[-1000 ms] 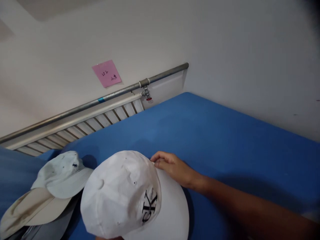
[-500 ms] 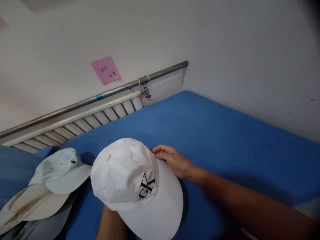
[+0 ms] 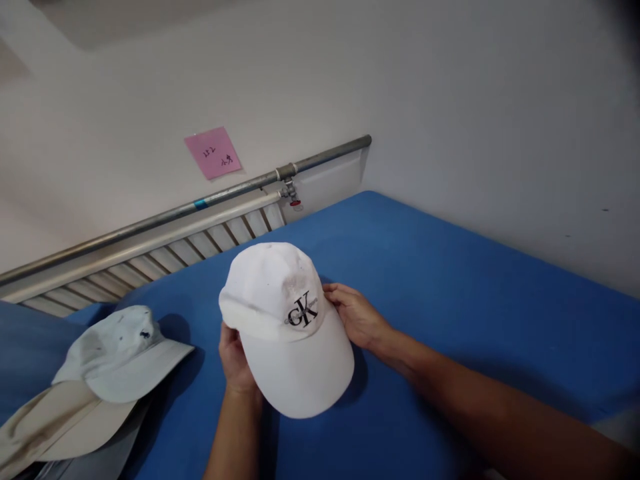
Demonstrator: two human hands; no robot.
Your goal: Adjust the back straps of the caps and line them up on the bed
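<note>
A white baseball cap (image 3: 270, 293) with a black "CK" logo on its front is held up between both my hands, its brim tilted down toward me. My left hand (image 3: 237, 358) grips its left lower edge, the fingertips tucked out of sight beneath the cap. On the other side my right hand (image 3: 357, 315) pinches the cap's edge near where the brim begins. Left of my left hand lie overlapping caps: a pale white cap (image 3: 120, 353) with a small dark emblem on top, a beige cap (image 3: 75, 420) below it, and a dark grey cap (image 3: 113, 448) lowest.
A blue-covered surface (image 3: 450, 287) spreads under everything, reaching the wall (image 3: 475, 120). Along the far left edge run a white radiator (image 3: 165, 260) and a metal pipe (image 3: 240, 183) with a red-handled valve (image 3: 294, 202). A pink note (image 3: 213, 153) is stuck above the pipe.
The white cap has moved away from me and turned, so its logo faces me more squarely. My left hand, hidden behind the cap before, now shows. The view has shifted slightly.
</note>
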